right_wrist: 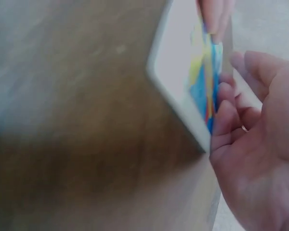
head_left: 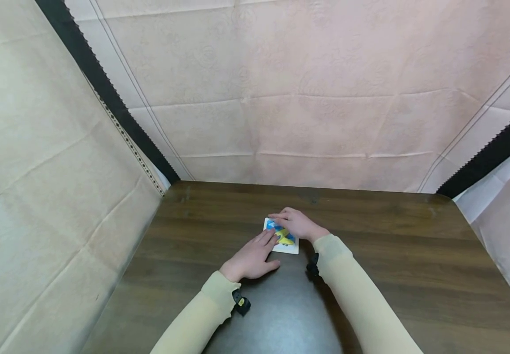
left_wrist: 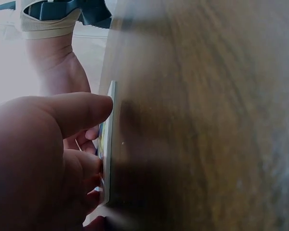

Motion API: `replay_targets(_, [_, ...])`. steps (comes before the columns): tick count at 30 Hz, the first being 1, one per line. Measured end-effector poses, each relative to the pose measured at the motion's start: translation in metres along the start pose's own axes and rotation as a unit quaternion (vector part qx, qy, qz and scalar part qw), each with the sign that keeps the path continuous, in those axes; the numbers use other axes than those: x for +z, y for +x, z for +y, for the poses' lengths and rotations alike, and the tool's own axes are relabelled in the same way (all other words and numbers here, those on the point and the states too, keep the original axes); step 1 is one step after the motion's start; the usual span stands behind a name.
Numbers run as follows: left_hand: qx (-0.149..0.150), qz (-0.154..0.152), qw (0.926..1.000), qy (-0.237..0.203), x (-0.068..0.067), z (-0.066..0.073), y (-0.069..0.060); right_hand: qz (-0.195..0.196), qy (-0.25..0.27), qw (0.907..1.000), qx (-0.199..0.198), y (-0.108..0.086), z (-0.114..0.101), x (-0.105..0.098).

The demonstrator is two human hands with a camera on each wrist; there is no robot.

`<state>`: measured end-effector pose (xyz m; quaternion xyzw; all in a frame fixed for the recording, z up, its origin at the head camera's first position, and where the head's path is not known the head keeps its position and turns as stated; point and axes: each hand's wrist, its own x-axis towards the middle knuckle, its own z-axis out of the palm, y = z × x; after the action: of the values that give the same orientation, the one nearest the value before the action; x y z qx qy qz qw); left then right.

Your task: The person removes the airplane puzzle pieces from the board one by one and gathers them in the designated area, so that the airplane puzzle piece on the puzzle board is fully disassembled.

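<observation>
A small flat board [head_left: 286,248] with a white border and a blue and yellow picture lies on the wooden table. My left hand [head_left: 251,256] rests its extended fingers on the board's left part, thumb held apart. Over the upper and right part is my right hand [head_left: 298,224], its fingers touching the picture. Seen from the left wrist, the board [left_wrist: 109,144] is a thin edge beside my left hand [left_wrist: 43,154]. In the right wrist view the board [right_wrist: 176,62] meets the fingers of my right hand [right_wrist: 265,130]; part of the picture is hidden.
The brown wooden table [head_left: 396,260] extends around the hands. Pale creased cloth [head_left: 316,123] hangs behind it and at both sides, with dark strips [head_left: 117,103] at the corners. A glossy reflection shows on the tabletop between the forearms.
</observation>
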<state>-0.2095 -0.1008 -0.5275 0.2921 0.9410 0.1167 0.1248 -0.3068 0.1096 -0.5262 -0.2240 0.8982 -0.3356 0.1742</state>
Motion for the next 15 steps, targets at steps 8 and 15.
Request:
replay_targets(8, [0.007,-0.001,0.9999,-0.013,0.001,0.0,-0.001,0.015,0.005,0.9998,0.013,0.005,-0.005,-0.002])
replay_targets(15, [-0.001,-0.004,1.0,-0.001,0.002,0.002,-0.002,0.033,-0.018,0.9992,0.018,0.009,-0.013,0.002])
